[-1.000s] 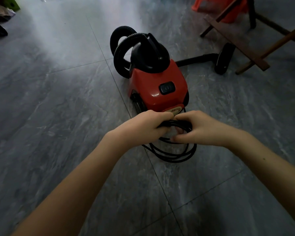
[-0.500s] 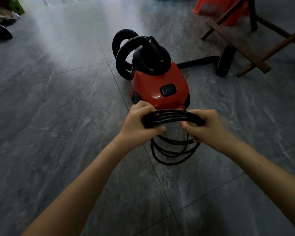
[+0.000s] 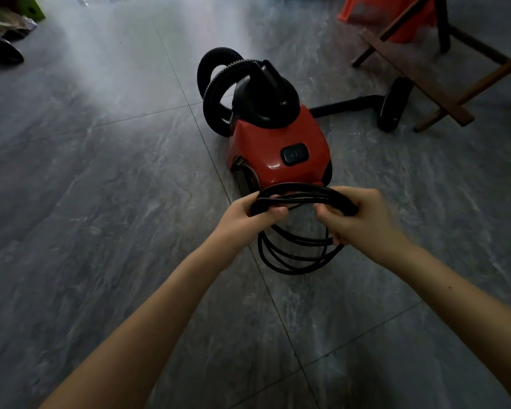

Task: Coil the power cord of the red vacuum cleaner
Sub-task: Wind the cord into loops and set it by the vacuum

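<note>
In the head view, at frame centre, the left hand point(image 3: 244, 218) and right hand point(image 3: 363, 219) are both gripping the black power cord point(image 3: 295, 252), fingers curled tight around its bundled top, loops hanging below, just in front of the red vacuum cleaner point(image 3: 275, 143) sitting on the grey tiled floor point(image 3: 101, 202).

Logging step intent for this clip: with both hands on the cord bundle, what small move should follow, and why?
Probably gather the hanging loops up into the bundle. The left hand and right hand grip the top of the black power cord in front of the red vacuum cleaner, but the lower loops hang splayed and uneven.
</note>
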A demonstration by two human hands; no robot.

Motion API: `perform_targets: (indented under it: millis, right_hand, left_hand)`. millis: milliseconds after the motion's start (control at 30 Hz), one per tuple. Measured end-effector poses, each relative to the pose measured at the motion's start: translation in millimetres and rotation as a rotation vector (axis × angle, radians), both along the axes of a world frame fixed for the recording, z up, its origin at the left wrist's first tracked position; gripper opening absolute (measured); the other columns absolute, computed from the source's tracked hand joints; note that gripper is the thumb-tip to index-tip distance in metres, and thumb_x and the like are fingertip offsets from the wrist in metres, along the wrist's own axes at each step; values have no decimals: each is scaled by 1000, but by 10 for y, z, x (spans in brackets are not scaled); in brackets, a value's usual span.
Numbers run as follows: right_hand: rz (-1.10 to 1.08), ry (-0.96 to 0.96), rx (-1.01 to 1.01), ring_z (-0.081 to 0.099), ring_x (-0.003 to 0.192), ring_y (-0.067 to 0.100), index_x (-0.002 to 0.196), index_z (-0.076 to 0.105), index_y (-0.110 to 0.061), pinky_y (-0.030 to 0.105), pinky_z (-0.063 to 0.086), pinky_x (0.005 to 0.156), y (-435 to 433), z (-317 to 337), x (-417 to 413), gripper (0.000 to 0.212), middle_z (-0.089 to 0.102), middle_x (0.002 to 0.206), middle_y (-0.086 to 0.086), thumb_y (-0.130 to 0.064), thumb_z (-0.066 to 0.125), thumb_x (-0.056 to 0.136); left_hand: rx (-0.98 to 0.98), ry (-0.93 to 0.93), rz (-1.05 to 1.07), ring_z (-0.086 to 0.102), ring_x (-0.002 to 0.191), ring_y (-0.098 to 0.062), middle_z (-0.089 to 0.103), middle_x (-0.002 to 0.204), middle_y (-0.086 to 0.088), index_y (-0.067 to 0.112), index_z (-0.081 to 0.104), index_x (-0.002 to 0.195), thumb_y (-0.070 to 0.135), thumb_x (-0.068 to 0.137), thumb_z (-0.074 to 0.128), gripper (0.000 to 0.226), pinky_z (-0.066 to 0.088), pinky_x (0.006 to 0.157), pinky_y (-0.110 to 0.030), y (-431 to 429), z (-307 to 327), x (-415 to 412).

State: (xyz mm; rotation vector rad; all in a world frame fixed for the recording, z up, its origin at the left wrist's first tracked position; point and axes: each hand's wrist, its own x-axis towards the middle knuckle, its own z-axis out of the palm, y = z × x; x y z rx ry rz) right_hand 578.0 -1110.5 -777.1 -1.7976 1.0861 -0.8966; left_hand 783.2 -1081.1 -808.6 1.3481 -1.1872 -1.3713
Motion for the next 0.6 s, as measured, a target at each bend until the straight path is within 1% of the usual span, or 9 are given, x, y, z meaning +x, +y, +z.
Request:
perform_targets:
  millis: [67, 100, 133, 200, 300, 400, 467, 500, 600]
  right_hand:
    - [-5, -13, 45, 54, 37, 17, 69, 58, 2, 24, 43, 38, -9, -20, -3, 22, 47, 47, 2, 1, 62, 90]
    - [-11, -17, 65, 54, 37, 17, 66, 56, 0, 24, 43, 38, -13, -36, -7, 25, 48, 47, 3, 0, 63, 90]
    - [-19, -24, 87, 54, 36, 18, 64, 53, 0, 24, 42, 39, -17, -55, -12, 28, 50, 47, 5, 0, 63, 90]
    - [-39, -56, 143, 53, 36, 20, 62, 52, -4, 24, 42, 39, -24, -92, -18, 31, 52, 47, 6, 0, 64, 90]
    - [-67, -106, 198, 51, 37, 23, 63, 56, -13, 21, 41, 38, -32, -126, -24, 31, 53, 45, 3, 1, 64, 90]
    - [-77, -122, 212, 50, 39, 27, 66, 56, -9, 20, 40, 37, -52, -136, -30, 27, 53, 45, 2, 1, 64, 90]
    - [-84, -122, 205, 50, 38, 26, 67, 57, -8, 20, 40, 38, -63, -141, -37, 25, 53, 45, 2, 1, 63, 90]
    - [-87, -118, 197, 51, 37, 23, 68, 57, -8, 20, 40, 38, -64, -143, -37, 25, 53, 44, 2, 1, 63, 90]
    - [-101, -119, 157, 52, 35, 15, 69, 58, -7, 20, 41, 38, -54, -156, -33, 24, 54, 45, 1, 1, 63, 90]
  left_hand:
    - [-83, 35, 17, 69, 103, -12, 75, 105, -4, 7, 69, 111, 11, 92, 65, 20, 52, 93, -24, 21, 0, 5]
    - [-110, 60, 3, 71, 99, -16, 75, 100, -7, 3, 68, 109, 7, 93, 63, 17, 54, 91, -26, 38, 5, 2]
    - [-128, 81, -19, 72, 95, -20, 75, 93, -9, 2, 68, 106, 5, 94, 60, 14, 55, 88, -28, 50, 15, 2]
    - [-151, 107, -78, 73, 85, -25, 73, 78, -7, 5, 67, 100, 4, 95, 58, 10, 56, 81, -27, 68, 64, 9]
    - [-164, 74, -143, 70, 66, -22, 65, 60, -1, 7, 65, 97, 6, 95, 57, 8, 56, 73, -26, 65, 143, -3]
    - [-166, 73, -158, 53, 48, -17, 52, 50, 1, 10, 67, 97, 11, 95, 60, 7, 56, 70, -33, 54, 151, -13]
    - [-179, 90, -169, 45, 44, -13, 45, 48, 4, 10, 67, 100, 13, 95, 61, 9, 56, 70, -38, 39, 134, -6]
    - [-185, 99, -171, 42, 43, -12, 43, 49, 6, 10, 67, 102, 15, 94, 61, 11, 55, 70, -40, 34, 130, 1]
    - [-205, 95, -146, 40, 46, -12, 44, 53, 9, 12, 65, 106, 14, 94, 61, 12, 51, 71, -41, 25, 141, 18]
